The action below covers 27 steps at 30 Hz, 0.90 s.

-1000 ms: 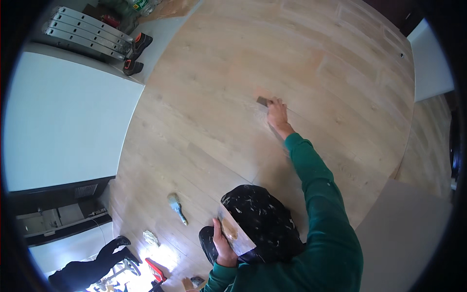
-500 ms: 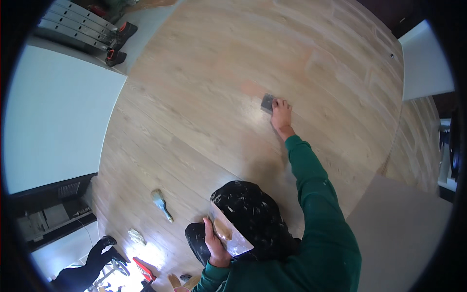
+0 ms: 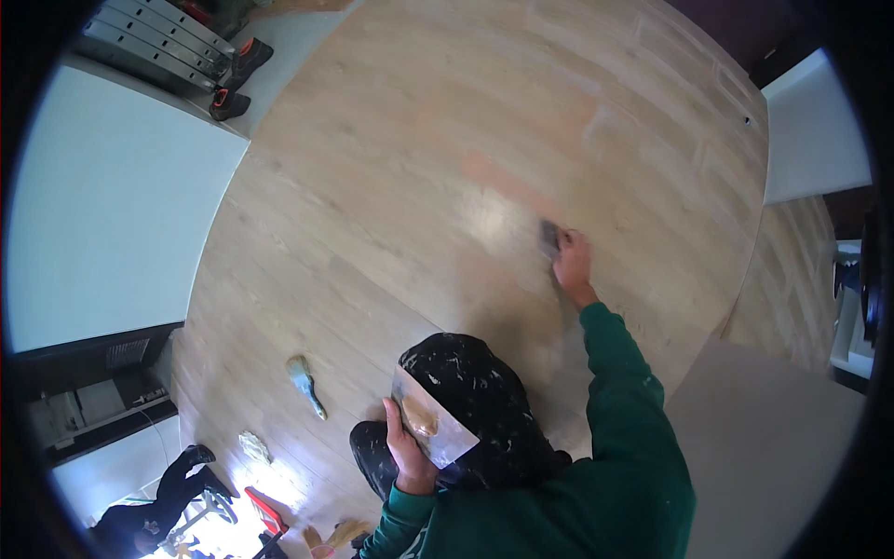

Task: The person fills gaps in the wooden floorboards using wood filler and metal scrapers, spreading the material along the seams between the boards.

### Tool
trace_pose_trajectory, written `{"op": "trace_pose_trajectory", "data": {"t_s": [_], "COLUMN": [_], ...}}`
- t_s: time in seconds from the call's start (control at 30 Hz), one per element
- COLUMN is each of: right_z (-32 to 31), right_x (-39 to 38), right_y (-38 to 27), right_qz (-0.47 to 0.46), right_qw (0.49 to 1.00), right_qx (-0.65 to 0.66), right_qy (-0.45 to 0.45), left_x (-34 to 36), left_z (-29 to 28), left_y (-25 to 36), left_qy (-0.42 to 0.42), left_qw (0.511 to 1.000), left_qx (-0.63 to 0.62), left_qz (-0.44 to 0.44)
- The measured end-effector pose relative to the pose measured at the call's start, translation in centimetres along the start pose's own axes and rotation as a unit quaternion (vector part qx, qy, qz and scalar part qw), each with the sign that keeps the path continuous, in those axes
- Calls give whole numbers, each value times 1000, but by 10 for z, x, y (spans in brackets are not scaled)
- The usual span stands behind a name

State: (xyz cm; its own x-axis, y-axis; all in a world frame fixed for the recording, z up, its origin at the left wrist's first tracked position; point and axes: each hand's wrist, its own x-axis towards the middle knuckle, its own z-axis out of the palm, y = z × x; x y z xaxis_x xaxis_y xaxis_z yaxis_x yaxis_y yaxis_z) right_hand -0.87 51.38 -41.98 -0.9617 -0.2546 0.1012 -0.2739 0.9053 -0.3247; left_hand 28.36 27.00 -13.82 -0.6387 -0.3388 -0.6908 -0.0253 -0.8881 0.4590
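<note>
Observed from where I stand: right hand (image 3: 574, 259), arm extended, grip clamped on a dark flat scraper (image 3: 548, 238), slightly blurred, at the wood-look floor (image 3: 372, 233), near the lower end of a pinkish streak (image 3: 503, 182). Left hand (image 3: 410, 455): grip closed on a flat plate (image 3: 453, 444), tilted before the dark, paint-spotted trousers (image 3: 498, 410), bearing a tan lump of paste (image 3: 421, 418). A brush (image 3: 305, 385) lies on the floor to the left, well apart from both hands.
</note>
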Motion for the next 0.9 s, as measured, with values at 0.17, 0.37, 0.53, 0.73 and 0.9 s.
{"op": "trace_pose_trajectory", "data": {"t_s": [0.17, 0.37, 0.53, 0.73, 0.9], "right_z": [-14, -99, -272, -313, -312], "right_x": [-22, -53, -79, -128, -122], "right_y": [20, -57, -213, -325, -370], "right_qz": [-2, -78, -304, -665, -654], "right_qw": [998, 965, 844, 616, 706], "right_qx": [-69, 250, 432, 411, 253], "right_qy": [3, 28, 92, 94, 101], "left_x": [4, -10, -35, -121, -186], "left_z": [-8, 2, 19, -1, -59], "left_y": [-2, 16, 60, 101, 117], "left_qy": [-41, -75, -183, -244, -195], "left_qw": [998, 994, 979, 965, 961], "left_qx": [-36, -80, -87, -84, -53], "left_qz": [-14, 11, -8, 41, 189]}}
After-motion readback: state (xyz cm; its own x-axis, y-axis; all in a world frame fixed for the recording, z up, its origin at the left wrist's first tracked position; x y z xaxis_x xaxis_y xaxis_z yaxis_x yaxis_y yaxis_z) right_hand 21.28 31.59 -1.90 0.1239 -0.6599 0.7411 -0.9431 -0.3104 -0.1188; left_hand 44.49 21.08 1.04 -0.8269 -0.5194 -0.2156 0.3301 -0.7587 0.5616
